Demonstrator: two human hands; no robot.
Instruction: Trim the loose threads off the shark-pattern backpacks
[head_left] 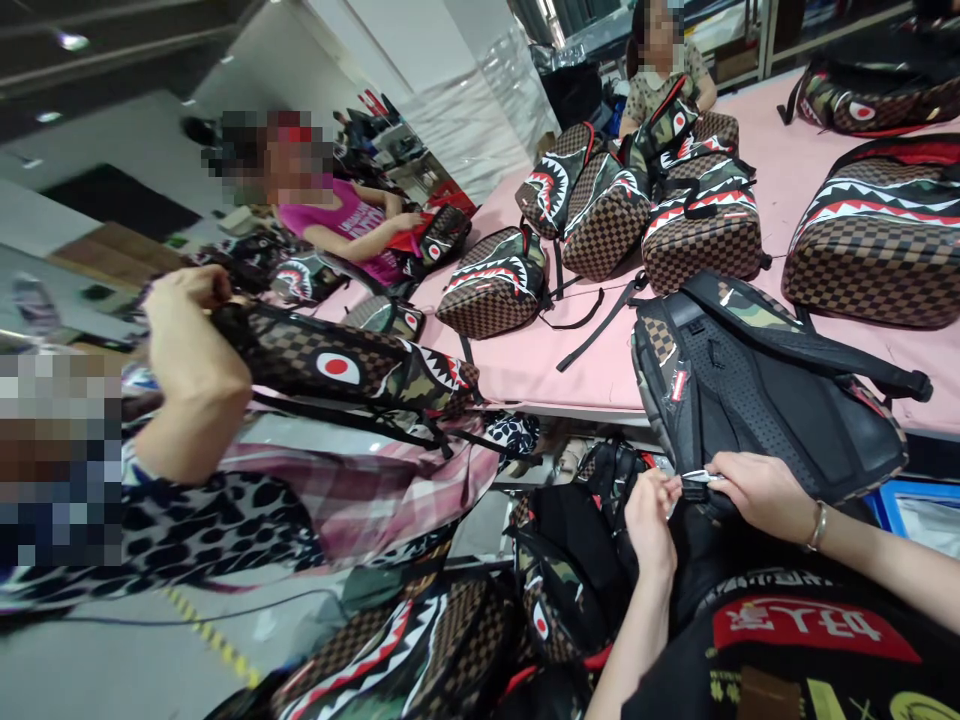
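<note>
A backpack lies on the pink table with its black padded back and shoulder straps facing up. At its near edge my right hand, with a bracelet on the wrist, is closed around small silver thread snips. Their blades point left, toward my left hand. The fingers of that hand are pinched at the end of a black strap below the blades. Exactly where the snips meet the strap or a thread is too small to tell.
Several checkered shark-mouth backpacks stand across the pink table. More backpacks are piled below its edge. A co-worker's arm holds a backpack close on the left. Two other people sit farther back. A blue crate is at right.
</note>
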